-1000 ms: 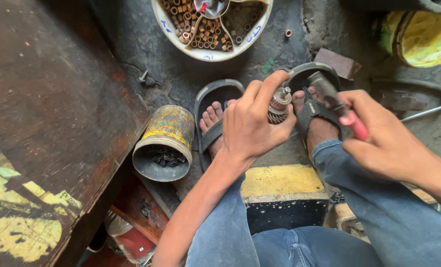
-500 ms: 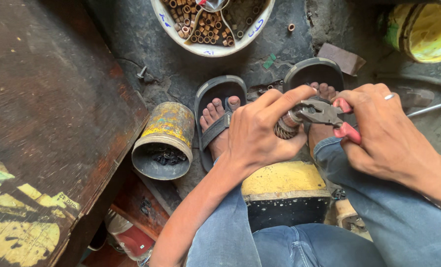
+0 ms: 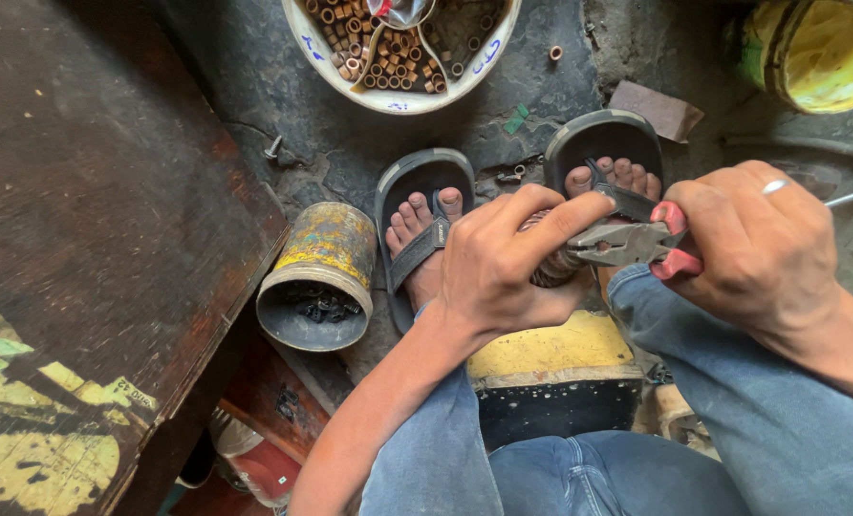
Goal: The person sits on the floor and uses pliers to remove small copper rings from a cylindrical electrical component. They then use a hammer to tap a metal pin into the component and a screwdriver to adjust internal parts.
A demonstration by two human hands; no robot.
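Note:
My left hand [image 3: 507, 268] is wrapped around a small ribbed, coil-like metal part [image 3: 549, 270], mostly hidden by the fingers. My right hand [image 3: 756, 253] grips red-handled pliers [image 3: 627, 244], whose jaws point left and touch that part. Both hands hover over my sandalled feet [image 3: 424, 234], above a yellow and black block [image 3: 550, 377] between my knees.
A white bowl [image 3: 402, 96] with several short brown metal tubes lies on the dark floor ahead. A yellow can [image 3: 319, 277] holding dark bits lies on its side at left, beside a worn wooden table [image 3: 73, 220]. A yellow tub [image 3: 818, 53] stands at top right.
The pliers swung from an upright hold down to level and now meet the coil part. Both hands have drawn closer together and lower over the feet.

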